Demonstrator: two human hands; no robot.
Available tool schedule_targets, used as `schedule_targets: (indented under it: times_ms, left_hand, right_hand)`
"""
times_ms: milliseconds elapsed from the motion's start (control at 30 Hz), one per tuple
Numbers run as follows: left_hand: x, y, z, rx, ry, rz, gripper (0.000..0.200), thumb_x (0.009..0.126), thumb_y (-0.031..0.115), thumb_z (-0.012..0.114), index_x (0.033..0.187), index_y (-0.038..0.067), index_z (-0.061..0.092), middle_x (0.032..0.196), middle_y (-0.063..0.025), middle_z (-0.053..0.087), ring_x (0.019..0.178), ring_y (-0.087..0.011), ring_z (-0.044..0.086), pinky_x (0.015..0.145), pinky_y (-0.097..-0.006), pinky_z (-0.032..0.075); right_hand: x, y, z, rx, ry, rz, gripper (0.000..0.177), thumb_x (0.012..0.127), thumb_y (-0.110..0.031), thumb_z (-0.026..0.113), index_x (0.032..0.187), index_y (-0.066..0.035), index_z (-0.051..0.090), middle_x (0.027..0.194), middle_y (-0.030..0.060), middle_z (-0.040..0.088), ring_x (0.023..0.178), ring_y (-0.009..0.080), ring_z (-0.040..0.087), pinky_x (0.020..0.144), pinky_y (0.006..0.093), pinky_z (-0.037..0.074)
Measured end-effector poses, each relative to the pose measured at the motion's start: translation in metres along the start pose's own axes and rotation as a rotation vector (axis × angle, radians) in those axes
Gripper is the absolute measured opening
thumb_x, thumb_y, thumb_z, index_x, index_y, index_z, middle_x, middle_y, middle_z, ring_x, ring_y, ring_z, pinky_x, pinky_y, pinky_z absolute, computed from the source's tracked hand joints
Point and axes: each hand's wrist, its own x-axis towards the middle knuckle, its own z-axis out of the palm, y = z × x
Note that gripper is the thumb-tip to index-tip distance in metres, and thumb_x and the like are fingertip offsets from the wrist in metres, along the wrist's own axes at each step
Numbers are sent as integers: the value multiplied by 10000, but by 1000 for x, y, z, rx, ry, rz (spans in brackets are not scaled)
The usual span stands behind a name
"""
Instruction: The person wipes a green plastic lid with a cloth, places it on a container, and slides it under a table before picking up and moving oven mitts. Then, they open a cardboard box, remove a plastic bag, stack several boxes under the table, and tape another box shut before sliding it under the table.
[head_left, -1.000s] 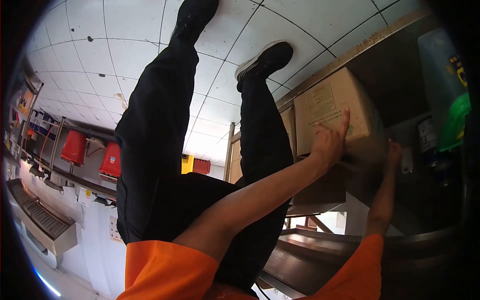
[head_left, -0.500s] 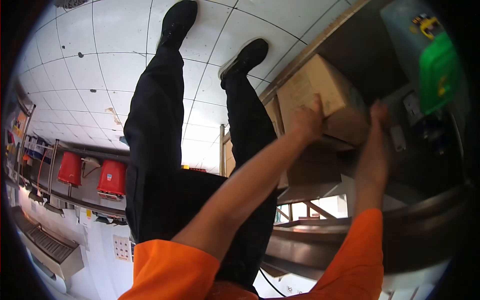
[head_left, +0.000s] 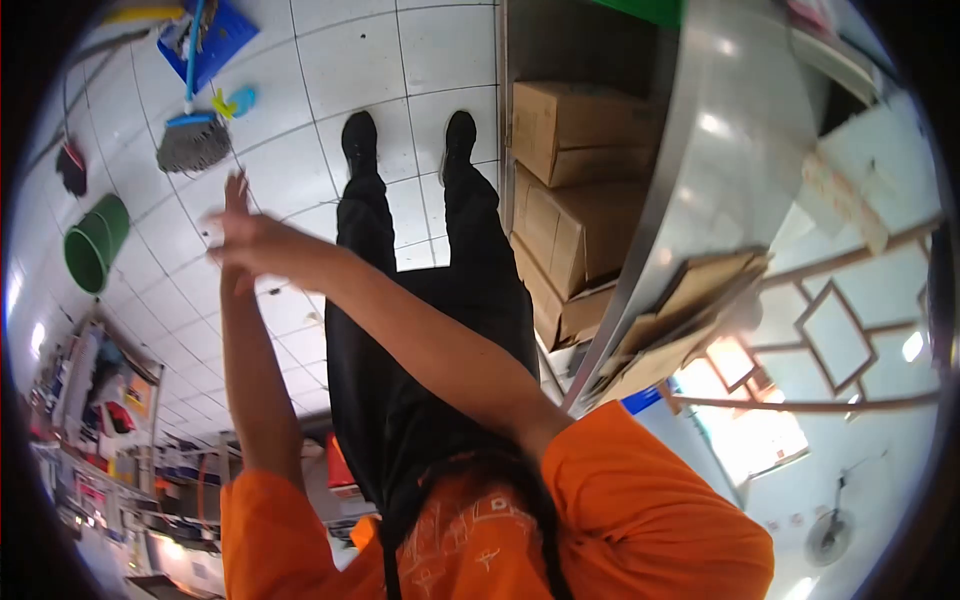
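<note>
My left hand (head_left: pixel 237 192) reaches up over the tiled floor, its fingers pointing away from me, slightly blurred. Across it lies my right hand (head_left: pixel 262 245), with the right forearm crossing in front of my body. Its fingers are apart and it hides the left hand's lower part and wrist. I see nothing held in either hand. Past the fingertips, a grey-headed broom (head_left: pixel 194 145) with a blue handle rests on the floor. A green bucket (head_left: pixel 97 243) stands to the left of my hands.
On my right, cardboard boxes (head_left: pixel 580 228) sit on a shelf below a metal counter (head_left: pixel 690 170). Flattened cardboard (head_left: pixel 675 325) leans at the counter's edge. A blue dustpan (head_left: pixel 222 45) lies beyond the broom. Crowded shelving (head_left: pixel 130 430) stands at the lower left.
Both hands have left the cardboard box on the shelf at right and moved left over the floor, where they now overlap. My view has turned left, showing the broom, dustpan and bucket.
</note>
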Motion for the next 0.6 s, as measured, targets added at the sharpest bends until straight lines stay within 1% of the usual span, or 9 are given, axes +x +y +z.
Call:
schedule_targets:
  times_ms: [67,133,200,267,300,333,400,533,600]
  left_hand:
    - [-5,-53,-77,214,-55,-81,538,966,408,377,1353,46,467,1265,-105,556,1151,-250,527,993,-378,398]
    - [-24,-127,-131,629,-260,-278,567,961,451,381,1349,48,474,1285,-98,559,1185,-263,521,1011,-394,388]
    - [-58,-190,-164,1035,-700,-447,598,957,494,385,1346,50,481,1305,-90,563,1219,-275,514,1030,-411,379]
    - [-118,-287,-195,484,-366,-130,490,949,461,434,1298,139,553,1086,-36,655,927,-200,610,848,-378,477]
    - [-150,-283,-201,54,-305,-583,447,959,404,444,1296,127,543,1073,-4,639,858,-172,577,769,-336,486]
    - [-185,-267,-186,77,-188,-837,404,938,417,491,1150,108,641,882,-53,660,808,-191,634,741,-321,514]
    - [-237,-235,-169,-47,-164,-931,419,936,430,488,1165,108,631,914,-62,656,829,-194,632,760,-333,511]
    - [-263,-209,-158,-233,-271,-863,452,934,454,483,1196,109,610,980,-79,647,870,-200,629,797,-358,503]
    - [-257,-201,-166,-269,-335,-790,468,932,467,480,1211,110,600,1013,-87,642,890,-203,627,816,-371,500]
  right_hand:
    - [-44,-47,60,443,-351,149,409,928,-316,556,1256,-76,516,1078,125,629,1016,235,599,829,361,508]
    - [-60,-59,83,-324,-267,-264,418,914,-325,581,1257,-96,515,1084,166,632,1025,288,608,835,375,508]
    - [-59,-29,76,-609,-38,-475,363,871,-304,618,1170,-105,564,1035,155,662,902,309,658,793,392,508]
    - [-64,4,46,-523,245,-283,247,910,-213,589,1113,-71,585,919,143,671,838,255,674,744,363,529]
    - [-66,42,18,-817,531,-606,191,909,-169,554,1071,-78,598,895,155,665,814,313,669,713,396,526]
    - [-88,67,-2,-1050,733,-388,181,895,-154,530,1044,-79,600,924,164,653,851,368,635,720,433,514]
    - [-135,131,-35,-1000,865,-284,209,894,-208,510,1027,-74,599,941,186,642,904,388,607,765,454,496]
    - [-265,266,-19,-464,760,-79,555,927,-435,498,1339,-62,491,1315,183,528,1288,282,436,1042,388,352]
    - [-302,360,23,-204,468,-541,591,909,-443,533,1368,-77,464,1348,176,504,1320,252,392,1050,389,334]
